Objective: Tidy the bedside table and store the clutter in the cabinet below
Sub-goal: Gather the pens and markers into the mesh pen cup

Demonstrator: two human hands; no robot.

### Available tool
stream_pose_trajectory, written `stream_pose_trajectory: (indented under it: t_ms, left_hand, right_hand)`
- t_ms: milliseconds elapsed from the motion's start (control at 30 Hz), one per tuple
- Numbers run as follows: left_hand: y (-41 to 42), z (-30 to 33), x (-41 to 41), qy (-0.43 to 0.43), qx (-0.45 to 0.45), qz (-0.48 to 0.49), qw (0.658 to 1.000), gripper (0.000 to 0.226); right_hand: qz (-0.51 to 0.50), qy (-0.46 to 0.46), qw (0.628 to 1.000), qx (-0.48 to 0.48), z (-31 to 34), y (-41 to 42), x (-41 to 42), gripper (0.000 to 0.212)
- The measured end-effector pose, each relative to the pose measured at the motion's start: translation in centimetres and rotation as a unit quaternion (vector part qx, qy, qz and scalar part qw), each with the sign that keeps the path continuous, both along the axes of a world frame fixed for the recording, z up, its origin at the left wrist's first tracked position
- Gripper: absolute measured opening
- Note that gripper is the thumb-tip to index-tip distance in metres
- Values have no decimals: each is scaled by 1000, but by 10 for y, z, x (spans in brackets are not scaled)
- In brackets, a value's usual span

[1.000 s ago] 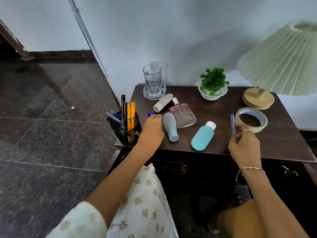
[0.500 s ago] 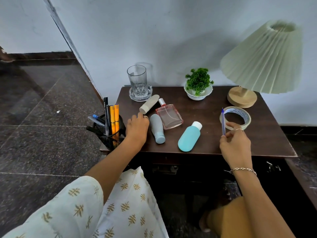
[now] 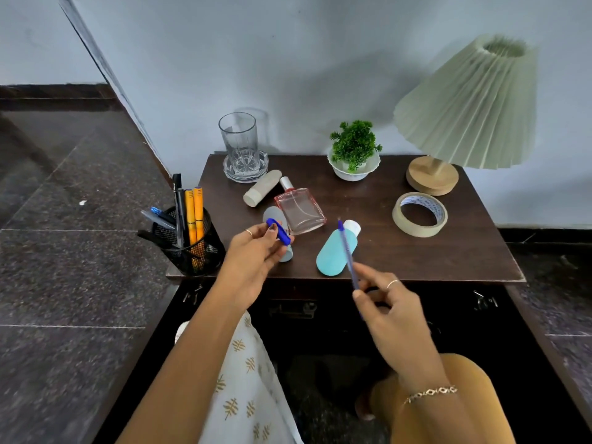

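Pen [image 3: 347,254] now lifted in right hand [image 3: 389,312], seemingly uncapped.

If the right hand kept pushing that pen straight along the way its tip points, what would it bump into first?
Probably the teal bottle: the pen in the right hand points up across it toward its white cap. The pen may be held above it, though; then the way looks free to the wall.

Lamp [image 3: 471,107] and potted plant [image 3: 354,152] at back; dark stone floor [image 3: 64,251] left.
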State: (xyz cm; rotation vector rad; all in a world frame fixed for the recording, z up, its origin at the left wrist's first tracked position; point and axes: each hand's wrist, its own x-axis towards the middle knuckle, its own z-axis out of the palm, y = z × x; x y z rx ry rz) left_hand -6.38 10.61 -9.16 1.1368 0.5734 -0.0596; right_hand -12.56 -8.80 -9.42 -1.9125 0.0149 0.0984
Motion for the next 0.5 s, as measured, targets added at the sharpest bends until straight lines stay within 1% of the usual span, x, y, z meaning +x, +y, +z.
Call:
stream_pose_trajectory:
  t_ms: [67, 167, 300, 500]
  left_hand:
    - [2, 3, -1, -13, -82, 11, 996, 12]
    - [3, 5, -1, -27, -127, 12, 991, 15]
    - [2, 3, -2, -35, -132, -1, 991, 14]
    - [-4, 3, -6, -32, -112, -39, 992, 19]
  right_hand:
    - [44, 5, 999, -9, 0, 3, -7, 40]
    - [82, 4, 996, -28, 1, 6, -12, 40]
    - [96, 0, 992, -80, 1, 11, -9, 41]
    - [97, -4, 990, -98, -1, 15, -8, 40]
